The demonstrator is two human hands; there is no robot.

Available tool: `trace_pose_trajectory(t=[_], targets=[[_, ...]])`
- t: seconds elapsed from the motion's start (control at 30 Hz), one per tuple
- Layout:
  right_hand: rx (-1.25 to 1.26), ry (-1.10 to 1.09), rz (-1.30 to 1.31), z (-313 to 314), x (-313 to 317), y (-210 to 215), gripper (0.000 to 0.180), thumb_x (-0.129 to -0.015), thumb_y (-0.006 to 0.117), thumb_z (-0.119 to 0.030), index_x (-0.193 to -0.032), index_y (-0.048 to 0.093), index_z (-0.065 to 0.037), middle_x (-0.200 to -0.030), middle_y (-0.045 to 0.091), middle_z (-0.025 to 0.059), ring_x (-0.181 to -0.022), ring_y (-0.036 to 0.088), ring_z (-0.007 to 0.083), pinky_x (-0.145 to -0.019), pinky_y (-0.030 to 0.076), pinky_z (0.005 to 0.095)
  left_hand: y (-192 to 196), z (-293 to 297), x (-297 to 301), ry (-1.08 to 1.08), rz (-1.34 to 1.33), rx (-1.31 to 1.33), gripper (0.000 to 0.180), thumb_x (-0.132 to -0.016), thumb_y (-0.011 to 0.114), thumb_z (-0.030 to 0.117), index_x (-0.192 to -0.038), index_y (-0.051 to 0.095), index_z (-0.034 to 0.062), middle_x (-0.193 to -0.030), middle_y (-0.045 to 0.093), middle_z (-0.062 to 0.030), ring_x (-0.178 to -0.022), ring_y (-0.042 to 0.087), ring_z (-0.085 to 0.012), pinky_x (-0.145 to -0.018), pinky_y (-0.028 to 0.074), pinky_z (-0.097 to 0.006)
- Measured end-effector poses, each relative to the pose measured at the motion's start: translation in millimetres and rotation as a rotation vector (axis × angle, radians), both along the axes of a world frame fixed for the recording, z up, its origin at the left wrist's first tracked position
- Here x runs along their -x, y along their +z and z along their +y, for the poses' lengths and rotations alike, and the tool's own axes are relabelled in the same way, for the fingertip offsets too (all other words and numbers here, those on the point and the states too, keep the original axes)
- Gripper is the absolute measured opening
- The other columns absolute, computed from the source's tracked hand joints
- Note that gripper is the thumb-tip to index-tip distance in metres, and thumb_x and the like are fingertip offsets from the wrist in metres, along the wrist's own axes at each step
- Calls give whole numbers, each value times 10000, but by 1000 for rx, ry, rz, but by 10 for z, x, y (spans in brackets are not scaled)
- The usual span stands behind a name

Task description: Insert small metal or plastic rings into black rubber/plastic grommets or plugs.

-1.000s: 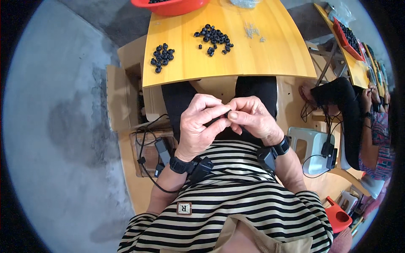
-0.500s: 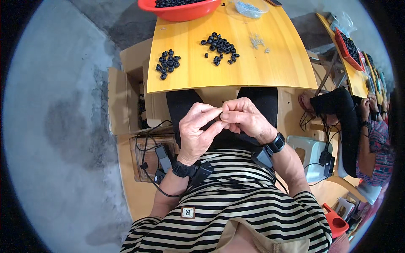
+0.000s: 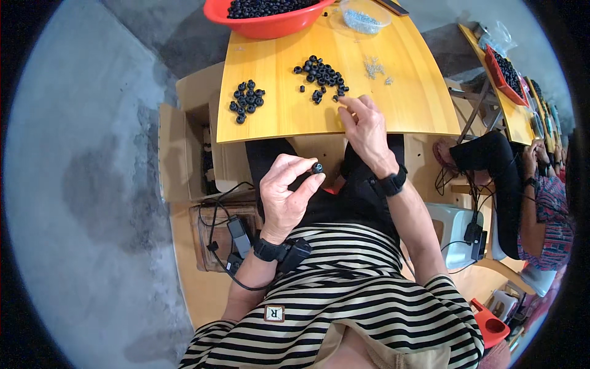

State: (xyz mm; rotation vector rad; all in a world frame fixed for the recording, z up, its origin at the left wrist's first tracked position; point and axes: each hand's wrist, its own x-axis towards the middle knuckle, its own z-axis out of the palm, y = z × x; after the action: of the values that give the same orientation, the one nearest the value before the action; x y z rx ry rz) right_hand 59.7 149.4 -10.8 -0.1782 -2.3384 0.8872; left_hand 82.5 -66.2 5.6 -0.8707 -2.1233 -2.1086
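My left hand (image 3: 287, 192) is above my lap, pinching a small black round part (image 3: 317, 168) between thumb and forefinger. A shiny spot shows at the centre of that part. My right hand (image 3: 364, 126) reaches over the near table edge, its thumb and forefinger apart. Its forefinger tip is at a small black piece (image 3: 336, 98); whether it touches is too small to tell. Beyond lies a loose pile of black round parts (image 3: 321, 71). A smaller group of black knob-like parts (image 3: 247, 99) sits to the left. Small clear pieces (image 3: 373, 67) lie to the right.
At the table's (image 3: 283, 117) far side stand a red basin (image 3: 264, 26) full of black parts and a clear tub (image 3: 364, 19) of small pieces. An open cardboard box (image 3: 175, 150) is at the left. To the right, another person (image 3: 541, 209) sits by a second table.
My hands have parted. The right hand has gone forward to the table, while the left has stayed over my lap with the black part now showing.
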Motion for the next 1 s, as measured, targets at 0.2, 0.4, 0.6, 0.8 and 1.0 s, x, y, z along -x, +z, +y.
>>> trace_pose_trajectory(t=[0.2,0.4,0.6,0.8,1.0], targets=[[-179,-56,-56,4,196,-115,179,-894,622,-137,-1047,683,-65,-830,608,155,-732,641,352,-638,515,437,49,21,1,41,19,16,253,-760,767,-22,-1007,710,-23,-863,646,-77,-769,613,-156,-718,491,-263],[-189,-71,-120,5,182,-129,174,-882,638,-135,-1029,652,-42,-867,634,151,-748,654,331,-649,521,413,21,31,-18,-23,-30,43,295,-770,758,-57,-1060,710,-27,-936,631,-60,-832,575,-132,-766,473,-245],[1008,391,-197,-32,-391,188,170,-974,609,-122,-1058,591,25,-871,678,79,-690,639,106,-602,538,251,112,57,-37,-94,17,45,270,-757,783,3,-1017,715,-13,-961,693,-117,-870,664,-213,-793,519,-296],[1417,516,-157,-115,-1085,170,114,-941,636,-52,-1041,627,3,-907,707,129,-690,671,146,-610,582,284,196,109,-130,-306,10,22,341,-742,754,-60,-1079,706,-46,-1165,676,-200,-1098,641,-267,-924,497,-320],[1410,537,-54,-210,-1266,233,183,-896,682,3,-1076,664,26,-924,710,110,-759,694,151,-673,609,293,291,132,-184,-352,72,66,359,-737,778,-22,-1090,717,-3,-1149,699,-165,-1068,677,-278,-932,528,-349]])
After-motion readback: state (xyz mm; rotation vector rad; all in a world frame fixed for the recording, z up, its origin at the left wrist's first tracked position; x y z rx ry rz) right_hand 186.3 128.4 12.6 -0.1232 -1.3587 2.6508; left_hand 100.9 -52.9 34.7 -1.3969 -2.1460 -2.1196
